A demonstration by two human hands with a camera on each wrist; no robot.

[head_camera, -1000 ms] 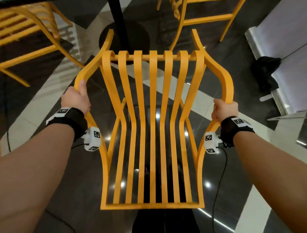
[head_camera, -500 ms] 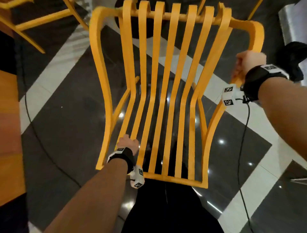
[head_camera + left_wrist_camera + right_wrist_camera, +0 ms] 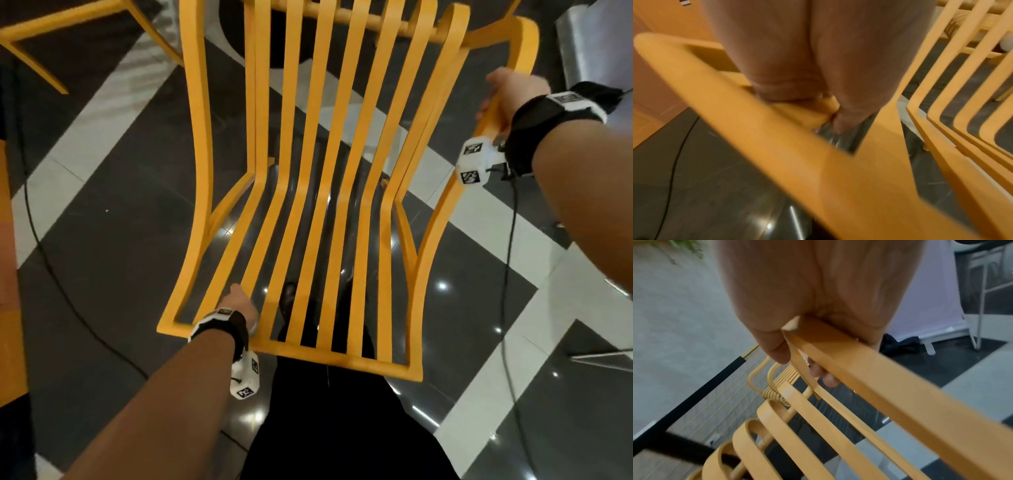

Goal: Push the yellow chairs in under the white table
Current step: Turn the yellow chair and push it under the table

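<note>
A yellow slatted chair [image 3: 334, 144] fills the head view, seen from above and behind and turned a little to the right. My left hand [image 3: 239, 303] grips a slat low on the left, just above the backrest's top rail; in the left wrist view its fingers [image 3: 840, 123] curl over a yellow bar [image 3: 777, 138]. Around the chair's right armrest my right hand [image 3: 510, 92] is closed, and the right wrist view shows the thumb and fingers [image 3: 774, 350] wrapped round the armrest [image 3: 879, 369]. The white table's top does not show in the head view.
Another yellow chair [image 3: 68, 24] stands at the top left. A black cable [image 3: 68, 301] crosses the dark tiled floor on the left. A black bag [image 3: 599, 96] lies by a pale panel [image 3: 582, 41] at the right. My legs in black trousers [image 3: 342, 428] are right behind the chair.
My left hand left the left armrest and took hold of a slat near the backrest's top rail. The chair came nearer and swung to the right. My right hand kept its hold.
</note>
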